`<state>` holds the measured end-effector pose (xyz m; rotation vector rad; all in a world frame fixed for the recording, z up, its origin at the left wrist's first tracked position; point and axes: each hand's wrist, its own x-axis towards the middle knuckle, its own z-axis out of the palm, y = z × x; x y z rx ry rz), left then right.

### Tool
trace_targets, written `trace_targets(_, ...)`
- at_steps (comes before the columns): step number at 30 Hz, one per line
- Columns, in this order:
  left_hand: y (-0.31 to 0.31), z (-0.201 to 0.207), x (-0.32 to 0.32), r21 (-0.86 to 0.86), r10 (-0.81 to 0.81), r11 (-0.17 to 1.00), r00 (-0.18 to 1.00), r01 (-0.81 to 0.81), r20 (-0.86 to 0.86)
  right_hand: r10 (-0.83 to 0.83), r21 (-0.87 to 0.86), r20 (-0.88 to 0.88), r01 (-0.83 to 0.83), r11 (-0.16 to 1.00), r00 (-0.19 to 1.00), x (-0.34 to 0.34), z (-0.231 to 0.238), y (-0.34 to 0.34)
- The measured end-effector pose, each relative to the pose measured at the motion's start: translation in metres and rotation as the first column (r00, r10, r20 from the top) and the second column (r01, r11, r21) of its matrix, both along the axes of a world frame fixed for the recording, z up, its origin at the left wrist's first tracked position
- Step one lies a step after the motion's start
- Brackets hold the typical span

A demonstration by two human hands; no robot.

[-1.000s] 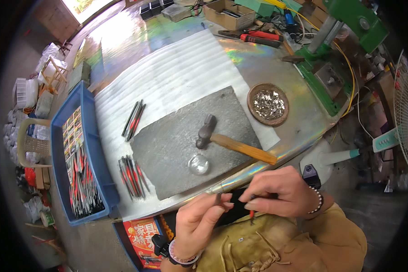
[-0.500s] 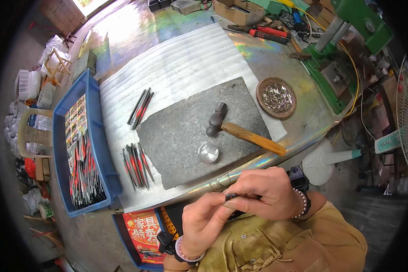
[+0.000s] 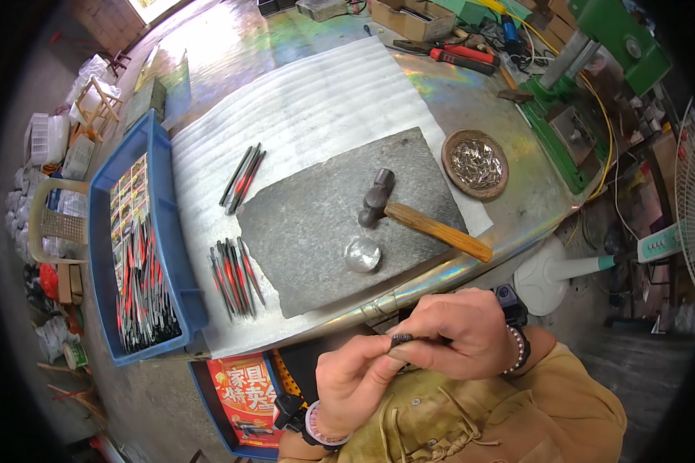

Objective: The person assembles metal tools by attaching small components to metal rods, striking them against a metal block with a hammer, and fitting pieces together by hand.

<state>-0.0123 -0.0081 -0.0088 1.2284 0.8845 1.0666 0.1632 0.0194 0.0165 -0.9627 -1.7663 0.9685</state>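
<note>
Close to my body, my left hand (image 3: 353, 373) and my right hand (image 3: 459, 333) meet with closed fingers. Between their fingertips is a small black piece with a ridged surface (image 3: 401, 339); the fingers cover most of it, so its kind is unclear. Beyond them lies a dark stone slab (image 3: 316, 208) on white foam sheet (image 3: 301, 100). A hammer (image 3: 432, 229) with a wooden handle rests on the slab, beside a clear round glass-like object (image 3: 362, 254). Several slim black-and-red sticks (image 3: 237, 278) are laid out left of the slab, and a smaller group (image 3: 245, 177) lies farther back.
On the left, a blue bin (image 3: 100, 270) holds many similar sticks. A round brown bowl (image 3: 448, 166) of small shiny metal pieces stands right of the slab. Farther right are a green press (image 3: 564, 127) and a fan (image 3: 660, 241). Pliers and boxes crowd the back.
My hands have shifted slightly right and down, and more of the black ridged piece shows between the fingertips. The table things appear moved a little right with the view; their arrangement is the same.
</note>
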Motion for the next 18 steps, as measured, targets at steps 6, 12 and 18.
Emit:
trace_targets(6,-0.007,-0.003,-0.003,-0.014,0.03,0.999,0.999,-0.03,0.026,0.029,0.005,-0.012,-0.028,1.0,1.0,-0.006,0.003,-0.001)
trace_targets(12,-0.012,-0.002,-0.005,-0.024,0.046,0.999,0.995,-0.044,0.085,0.029,0.018,0.024,-0.029,0.999,0.999,-0.008,0.005,-0.005)
trace_targets(18,-0.012,-0.001,-0.009,-0.001,0.015,1.0,1.0,-0.015,0.001,0.008,0.057,-0.001,-0.008,0.998,1.0,-0.011,0.006,-0.007)
